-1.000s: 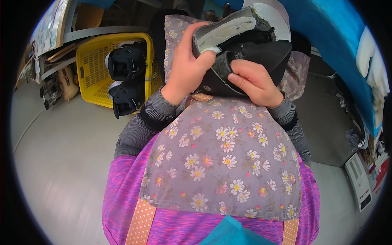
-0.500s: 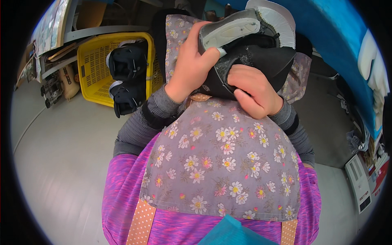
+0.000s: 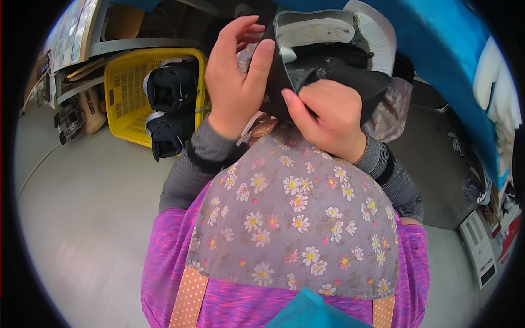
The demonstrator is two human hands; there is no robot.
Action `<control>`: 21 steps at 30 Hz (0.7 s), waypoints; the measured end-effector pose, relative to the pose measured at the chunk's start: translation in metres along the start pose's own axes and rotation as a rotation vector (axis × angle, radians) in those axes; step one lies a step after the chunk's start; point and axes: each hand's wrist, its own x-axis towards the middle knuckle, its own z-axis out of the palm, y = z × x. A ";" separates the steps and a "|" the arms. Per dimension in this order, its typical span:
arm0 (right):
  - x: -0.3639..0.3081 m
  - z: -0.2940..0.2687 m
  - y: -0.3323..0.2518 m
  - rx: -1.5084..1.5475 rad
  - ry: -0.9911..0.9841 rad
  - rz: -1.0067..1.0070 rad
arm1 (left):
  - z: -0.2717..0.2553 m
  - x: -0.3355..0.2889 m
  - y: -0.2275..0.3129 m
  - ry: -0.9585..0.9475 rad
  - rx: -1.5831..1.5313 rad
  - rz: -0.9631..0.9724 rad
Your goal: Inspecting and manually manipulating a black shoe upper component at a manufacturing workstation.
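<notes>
On my lap sits a black shoe upper (image 3: 355, 85). Its mouth faces up, with a pale sole-shaped piece (image 3: 320, 33) along the inside and a white curved edge (image 3: 377, 33) at the far right. My right hand (image 3: 331, 112) is closed on the near rim of the upper, thumb laid along the edge. My left hand (image 3: 238, 82) is open beside the upper's left side, fingers apart and curled at the tips, with nothing visible in it. The far side of the upper is partly out of sight.
A yellow basket (image 3: 121, 128) stands on the floor at the left, holding two dark shoe uppers (image 3: 172, 87) with whitish parts. A blue-covered surface (image 3: 437, 38) with white pieces (image 3: 495, 87) lies at the right. Shelving (image 3: 142, 45) is at the far left.
My left hand has let go of the upper's left side and moved left, opening. My right hand has come out of the opening onto the rim, and the upper has tilted.
</notes>
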 end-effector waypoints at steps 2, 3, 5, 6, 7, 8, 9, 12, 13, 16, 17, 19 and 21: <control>0.007 0.011 0.002 0.034 0.131 0.045 | -0.018 -0.003 0.017 -0.196 0.233 0.086; 0.008 0.018 0.000 0.107 0.131 0.079 | -0.020 -0.007 0.021 -0.251 0.254 0.106; 0.011 0.022 -0.010 0.282 -0.062 0.233 | -0.025 -0.017 0.019 -0.379 0.245 0.023; 0.012 0.021 -0.013 0.380 -0.225 0.330 | -0.028 -0.022 0.013 -0.376 0.249 0.023; 0.010 0.022 -0.015 0.382 -0.226 0.328 | -0.032 -0.026 0.007 -0.380 0.207 -0.085; 0.004 0.023 -0.014 0.445 -0.270 0.264 | -0.035 -0.029 0.003 -0.382 0.162 -0.193; 0.001 0.023 -0.013 0.507 -0.312 0.201 | -0.037 -0.032 0.002 -0.376 0.100 -0.274; 0.004 -0.013 -0.008 0.295 -0.612 0.200 | -0.038 -0.039 0.001 -0.327 0.128 -0.310; 0.009 -0.020 -0.003 0.210 -0.551 0.160 | -0.038 -0.040 0.000 -0.322 0.152 -0.292; 0.028 -0.015 0.006 -0.144 -0.321 0.141 | -0.039 -0.035 0.007 -0.352 0.161 -0.183; 0.030 -0.007 0.010 -0.182 -0.324 0.088 | -0.038 -0.036 0.005 -0.356 0.205 -0.153; 0.027 0.014 0.020 -0.204 -0.331 -0.036 | -0.037 -0.035 0.007 -0.380 0.206 -0.130; 0.025 0.024 0.027 -0.346 -0.336 -0.175 | -0.040 -0.036 0.007 -0.415 0.230 -0.126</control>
